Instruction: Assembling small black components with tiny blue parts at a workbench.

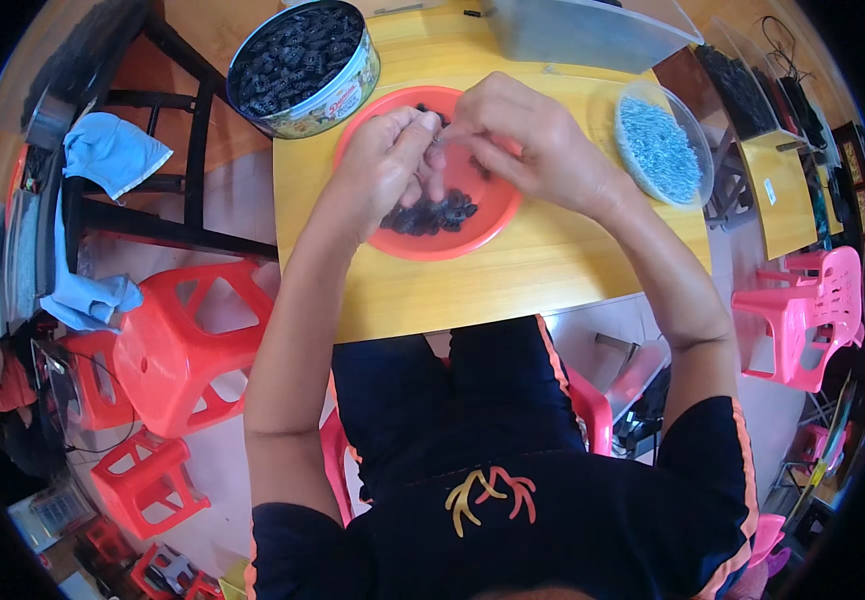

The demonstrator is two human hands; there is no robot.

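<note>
Both hands meet over a shallow red plastic bowl [498, 222] on the yellow table. My left hand [385, 160] is closed, its thumb and forefinger pinched at the tips. Close by on the right, my right hand [538, 140] has its thumb and fingers drawn together toward the left fingertips. Whatever small thing lies between the fingers is too small to make out. Small black plastic pieces [433, 214] lie heaped in the near part of the bowl, partly hidden by my left hand, with a few more behind the hands.
A round tin [328, 105] full of similar black pieces stands at the table's far left. To the right is a clear tub [661, 150] of tiny silvery-blue pieces. A translucent plastic box [583, 35] sits at the back. Red stools [168, 345] stand on the floor at left.
</note>
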